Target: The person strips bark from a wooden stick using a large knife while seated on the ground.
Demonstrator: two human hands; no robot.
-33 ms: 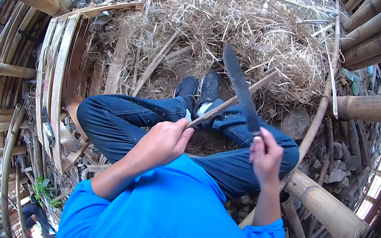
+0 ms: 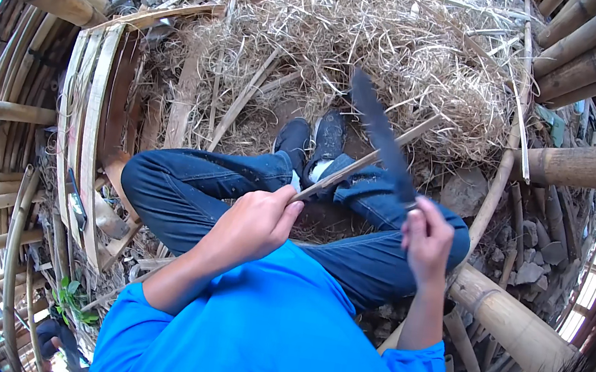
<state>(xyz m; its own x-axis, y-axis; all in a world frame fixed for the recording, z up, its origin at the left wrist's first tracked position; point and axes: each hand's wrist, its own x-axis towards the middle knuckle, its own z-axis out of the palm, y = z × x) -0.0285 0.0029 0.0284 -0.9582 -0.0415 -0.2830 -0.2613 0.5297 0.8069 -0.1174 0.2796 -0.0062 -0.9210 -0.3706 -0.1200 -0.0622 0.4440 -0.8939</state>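
My left hand [image 2: 255, 222] is closed around the near end of a thin bamboo strip [image 2: 349, 166] that slants up to the right over my knees. A long dark knife [image 2: 380, 133] is gripped in my right hand [image 2: 427, 237], its blade pointing up and left. The blade crosses over the strip above my right knee; it is blurred. I sit with my legs crossed in blue jeans [image 2: 192, 187], and my dark shoes [image 2: 315, 139] rest on the ground in front.
A big heap of dry bamboo shavings [image 2: 377, 38] lies ahead. Thick bamboo poles [image 2: 587, 164] lie to the right, and one [image 2: 514, 320] lies beside my right leg. Curved bamboo slats [image 2: 85, 143] stand at the left. Stones [image 2: 528, 269] lie at the right.
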